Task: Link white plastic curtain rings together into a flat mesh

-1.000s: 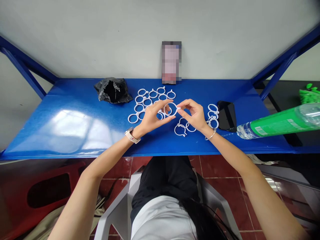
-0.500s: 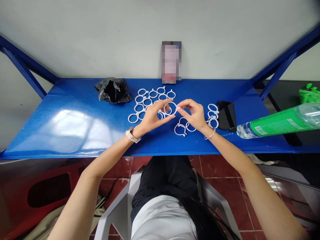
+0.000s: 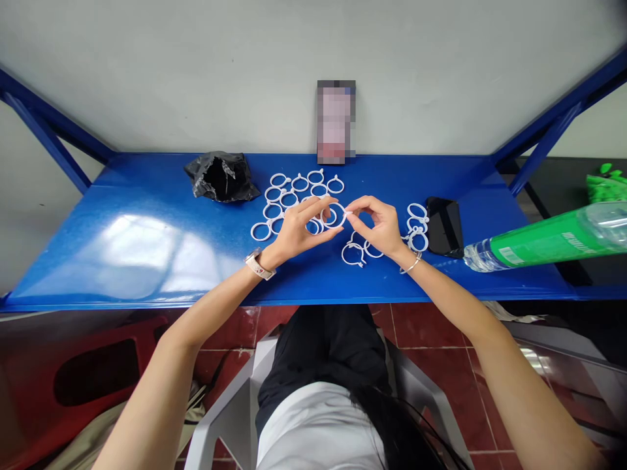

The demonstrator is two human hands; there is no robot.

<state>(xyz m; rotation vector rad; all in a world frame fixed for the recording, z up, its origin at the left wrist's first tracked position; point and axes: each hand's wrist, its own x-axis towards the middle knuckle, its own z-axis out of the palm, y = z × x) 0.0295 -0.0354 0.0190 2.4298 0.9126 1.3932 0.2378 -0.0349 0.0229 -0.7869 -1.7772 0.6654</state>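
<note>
Both of my hands hold one white plastic curtain ring (image 3: 334,226) just over the blue table. My left hand (image 3: 300,227) curls around its left side, thumb below and fingers above. At the ring's right edge, my right hand (image 3: 376,225) pinches the small tab between thumb and fingertips, which partly hide it. Several curtain rings (image 3: 272,211) lie grouped behind and left of my left hand. Below my right hand are a few more rings (image 3: 353,254), at least one with a gap in its loop. Another small pile of rings (image 3: 418,241) lies beside my right wrist.
A crumpled black plastic bag (image 3: 221,177) sits at the table's back left. A blurred-out phone-shaped object (image 3: 336,123) leans against the wall. Right of the rings lie a black phone (image 3: 445,226) and a green-labelled bottle (image 3: 543,236). Blue frame bars (image 3: 548,147) rise at both sides.
The held ring has shifted very slightly down and left, with both hands keeping their grip. The rings on the table have not moved.
</note>
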